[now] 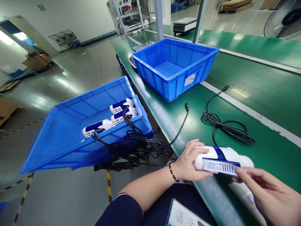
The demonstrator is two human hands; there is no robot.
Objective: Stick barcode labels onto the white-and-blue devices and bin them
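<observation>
I see a white-and-blue device lying on its side at the green table's near edge, its barcode label along the side facing me.

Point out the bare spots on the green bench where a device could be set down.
Free: green mat between the blue bin and the coiled cable; also beyond the white stripe. Crowded: near edge, where left hand and right hand hold the device.
</observation>
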